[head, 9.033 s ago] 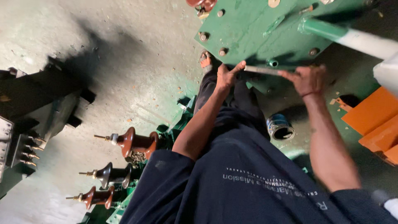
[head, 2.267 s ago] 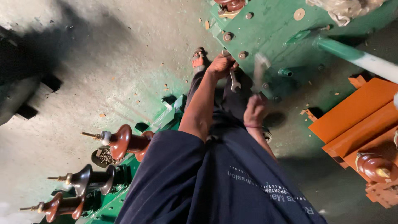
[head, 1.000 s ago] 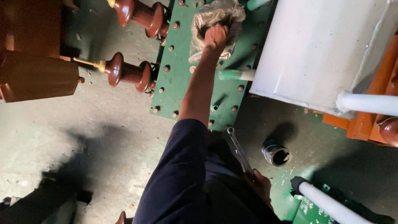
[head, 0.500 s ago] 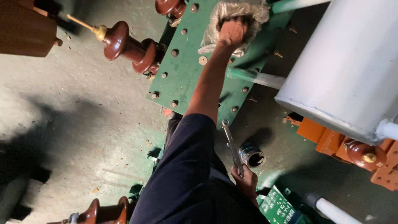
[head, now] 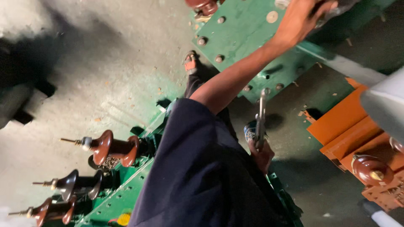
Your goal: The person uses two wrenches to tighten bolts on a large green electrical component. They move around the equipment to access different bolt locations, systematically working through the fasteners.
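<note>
the left hand (head: 301,19) grips crumpled cloth on the green bolted steel cover plate (head: 248,40), so the right hand (head: 261,154), clamped on the long metal spanner (head: 261,120), should seat it squarely on a bolt.

The wrench (head: 261,117) was bare shiny metal; the green cover plate (head: 244,29) painted matt; the insulators (head: 111,148) glossy brown ceramic.
</note>
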